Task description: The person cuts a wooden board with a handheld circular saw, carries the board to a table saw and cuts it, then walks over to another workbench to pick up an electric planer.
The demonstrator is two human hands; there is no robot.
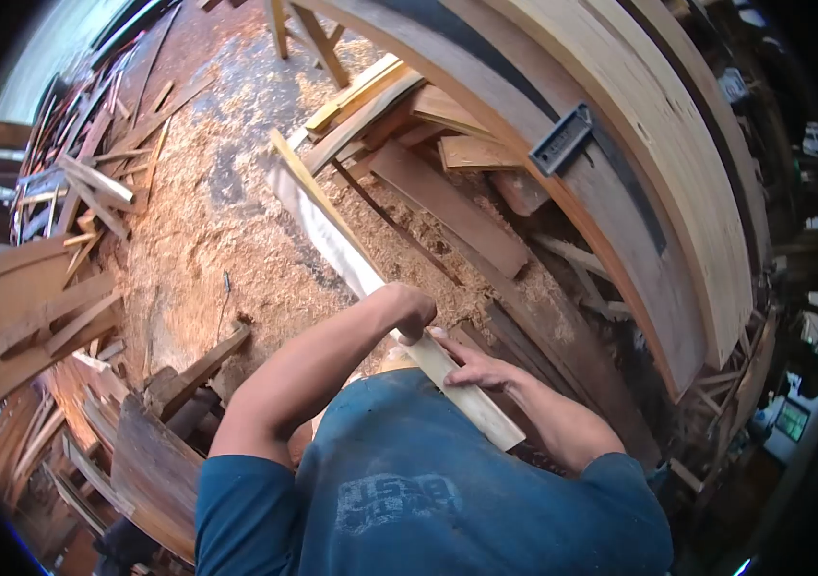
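A long, narrow pale wooden board (467, 392) runs diagonally from my shirt front up and away to the left. Its far part shows a whitish side face and a yellowish edge. My left hand (407, 313) is closed at the board's middle, wrist bent and fingers curled down, partly hidden. Just nearer to me, my right hand (482, 370) grips the board's right edge, with a finger stretched toward the left hand. Whether anything small lies between the two hands, I cannot make out.
Large curved timber pieces (620, 192) stand at the right, with a dark rectangular tool or block (562, 140) on them. Brown planks (447, 206) lie below. Sawdust and shavings (188, 240) cover the floor. Scrap wood (92, 187) and a curved panel (20, 317) are at left.
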